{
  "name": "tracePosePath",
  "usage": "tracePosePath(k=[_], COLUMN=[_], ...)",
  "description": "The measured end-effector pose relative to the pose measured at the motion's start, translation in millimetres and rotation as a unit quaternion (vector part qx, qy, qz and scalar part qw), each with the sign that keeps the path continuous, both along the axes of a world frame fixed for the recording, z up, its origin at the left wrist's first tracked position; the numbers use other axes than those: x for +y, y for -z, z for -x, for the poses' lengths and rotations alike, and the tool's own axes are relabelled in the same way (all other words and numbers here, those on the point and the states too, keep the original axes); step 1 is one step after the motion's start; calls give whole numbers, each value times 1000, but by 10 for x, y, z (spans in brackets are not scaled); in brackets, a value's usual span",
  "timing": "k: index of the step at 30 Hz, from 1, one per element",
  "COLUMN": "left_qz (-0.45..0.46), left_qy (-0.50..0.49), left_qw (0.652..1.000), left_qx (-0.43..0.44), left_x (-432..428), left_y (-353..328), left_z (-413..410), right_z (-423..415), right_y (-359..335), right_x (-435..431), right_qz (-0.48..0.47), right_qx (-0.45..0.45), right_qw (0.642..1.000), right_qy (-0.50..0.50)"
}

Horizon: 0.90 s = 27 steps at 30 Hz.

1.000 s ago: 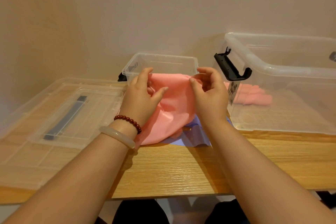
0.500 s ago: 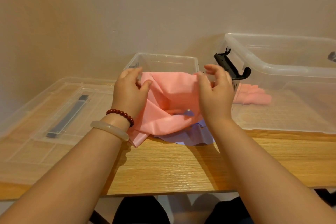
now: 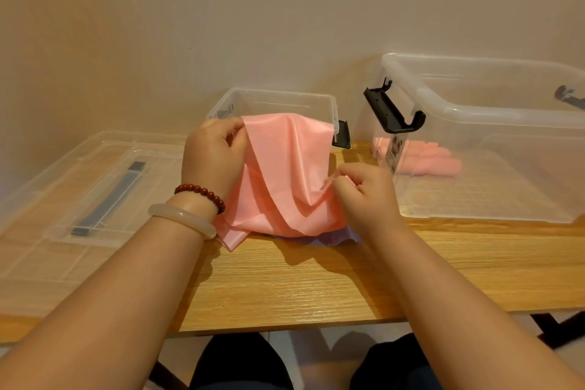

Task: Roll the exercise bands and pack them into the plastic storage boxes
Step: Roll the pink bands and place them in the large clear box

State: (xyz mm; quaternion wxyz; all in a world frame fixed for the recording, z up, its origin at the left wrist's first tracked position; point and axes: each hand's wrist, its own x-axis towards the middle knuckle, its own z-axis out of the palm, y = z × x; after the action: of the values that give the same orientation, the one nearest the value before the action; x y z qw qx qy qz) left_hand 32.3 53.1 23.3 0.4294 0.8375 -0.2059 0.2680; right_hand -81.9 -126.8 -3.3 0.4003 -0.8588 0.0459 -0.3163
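A pink exercise band hangs in loose folds above the wooden table, in front of the small clear box. My left hand grips its upper left corner, raised near the box rim. My right hand pinches an edge of the band lower down, on the right. A purple band lies flat on the table under the pink one, mostly hidden. The large clear box on the right holds rolled pink bands at its left end.
Two clear lids lie stacked on the table's left side. A black latch sticks out from the large box toward the small box. A wall stands close behind the boxes. My knees show below the table's front edge.
My left hand has moved up and left with the band's corner. My right hand has dropped lower and now pinches a lower edge, so the band is spread out wider.
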Motion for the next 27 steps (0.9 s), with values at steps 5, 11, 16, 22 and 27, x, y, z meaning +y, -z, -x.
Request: tracePosePath(k=[5,11,16,22,27], left_qz=[15,126,263,220,161], left_qy=[46,107,148,173,139], left_qw=[998,978,932,950,968], left_qx=[47,126,202,140,132], left_x=[-22,-33,-76,-108,-102], left_y=[10,19,-95,-163,-116], left_z=[58,162,209,212,193], right_z=[3,30,-14,-2,-49], right_y=[-78,-113,-37,-100,-65], right_x=[49,96,87,119,70], right_qz=[-26,10,26,-116,-17], right_qx=[79,156,97,104,55], right_qw=[997,987,995,985,998], right_qy=[-5,44,1,-70,35])
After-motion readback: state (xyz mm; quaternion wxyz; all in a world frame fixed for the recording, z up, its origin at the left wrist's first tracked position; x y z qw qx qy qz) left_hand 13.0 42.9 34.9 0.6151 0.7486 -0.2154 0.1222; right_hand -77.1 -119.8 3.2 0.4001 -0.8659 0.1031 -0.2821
